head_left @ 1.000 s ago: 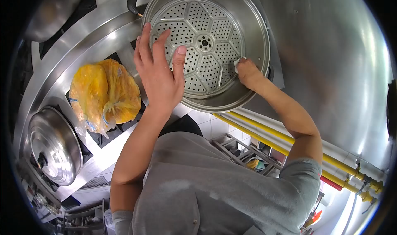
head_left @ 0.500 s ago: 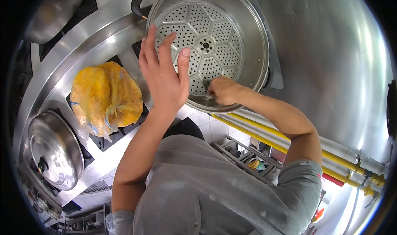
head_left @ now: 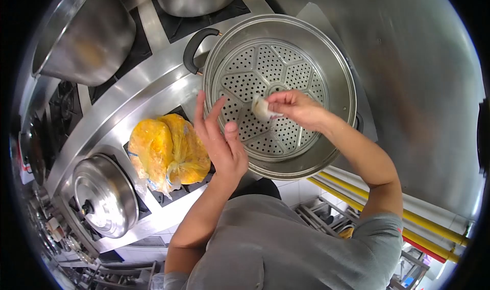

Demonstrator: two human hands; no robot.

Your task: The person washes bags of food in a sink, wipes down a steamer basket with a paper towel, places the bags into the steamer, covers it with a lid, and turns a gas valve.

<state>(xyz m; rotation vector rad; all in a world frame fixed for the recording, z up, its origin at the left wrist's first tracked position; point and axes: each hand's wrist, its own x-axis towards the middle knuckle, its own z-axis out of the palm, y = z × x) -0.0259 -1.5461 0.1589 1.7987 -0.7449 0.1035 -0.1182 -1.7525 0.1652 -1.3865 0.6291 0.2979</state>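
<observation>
A wide steel steamer pot with a perforated steamer plate in its bottom stands in front of me. My right hand is closed in a pinch on a crumpled white tissue with a brownish stain, held above the plate. Fingers spread and holding nothing, my left hand is over the pot's left rim; whether it touches the rim I cannot tell. Left of that hand lies a tied clear plastic bag of yellow food. The pot's black handle sticks out at its upper left.
A steel lid with a black knob lies at the lower left. Large steel pots stand on the stove at the upper left. A steel wall panel rises on the right, with yellow pipes below.
My right hand has risen from the pot's near inner edge to over the plate's middle, bringing the tissue into clear view. My left hand stays spread. The view has shifted.
</observation>
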